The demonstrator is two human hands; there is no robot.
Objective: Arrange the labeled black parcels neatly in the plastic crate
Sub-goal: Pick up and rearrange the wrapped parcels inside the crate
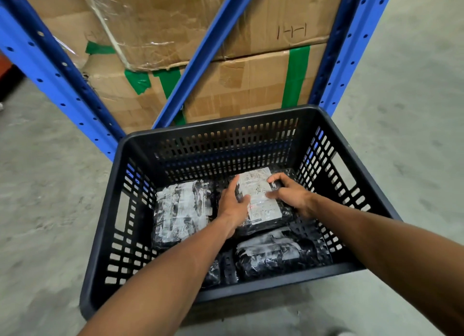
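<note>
on the gray floor (pixel 45 185), a black crate (pixel 351 160) is sitting. both hands, left hand (pixel 232 205) and right hand (pixel 288 193), are gripping a labeled parcel (pixel 261 200) inside, maybe pressing it down, beside other parcels (pixel 180 210).

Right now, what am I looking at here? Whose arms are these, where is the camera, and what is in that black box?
There is no machine here: a person wears a wide-angle camera on the head, so this one picture looks forward and down along their own bare arms. Both reach into a black plastic crate with slotted walls, standing on a concrete floor. The left hand and the right hand grip the two sides of a black parcel with a white label. A second labeled parcel lies beside it on the left, and a third parcel lies nearer the person. Behind the crate stand a blue metal rack and taped cardboard boxes.
</note>
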